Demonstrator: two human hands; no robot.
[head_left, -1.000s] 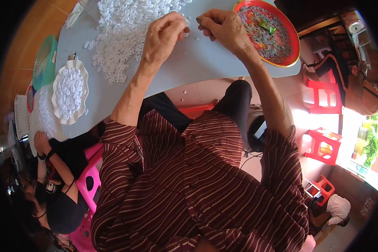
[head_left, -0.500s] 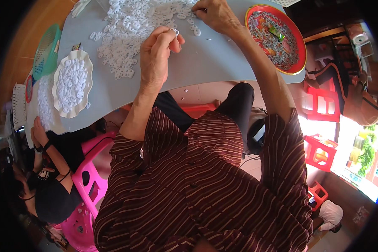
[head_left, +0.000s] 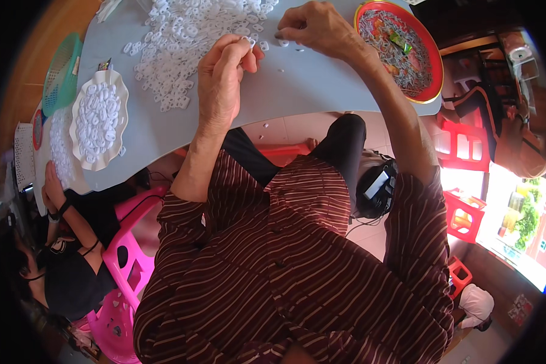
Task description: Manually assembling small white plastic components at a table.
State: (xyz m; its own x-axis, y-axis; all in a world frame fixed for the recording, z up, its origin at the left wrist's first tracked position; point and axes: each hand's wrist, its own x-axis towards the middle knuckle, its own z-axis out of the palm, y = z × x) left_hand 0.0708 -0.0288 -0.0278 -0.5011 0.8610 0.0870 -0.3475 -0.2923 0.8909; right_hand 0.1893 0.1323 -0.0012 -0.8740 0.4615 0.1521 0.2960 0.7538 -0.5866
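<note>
My left hand point(head_left: 220, 85) is raised over the near part of the table, its fingers closed in a pinch on a small white plastic piece point(head_left: 249, 41) with a hole. My right hand point(head_left: 321, 31) reaches palm down over the table, thumb and fingers pressed together. Right under its fingertips is a loose white piece point(head_left: 283, 43); what is between them, if anything, is too small to make out. Beyond my left hand spreads a large pile of similar white pieces point(head_left: 170, 67).
A red round tray point(head_left: 434, 67) of small grey metal bits and a green wrapper stands at the right. At the left are a scalloped white dish point(head_left: 122, 100) of white pieces and a green basket point(head_left: 64, 73). A co-worker's hand point(head_left: 54, 188) rests by the table's left edge.
My right hand has come down and nearer, from the edge of the pile to a loose white piece. My left hand stays almost in place, still pinching its piece.
</note>
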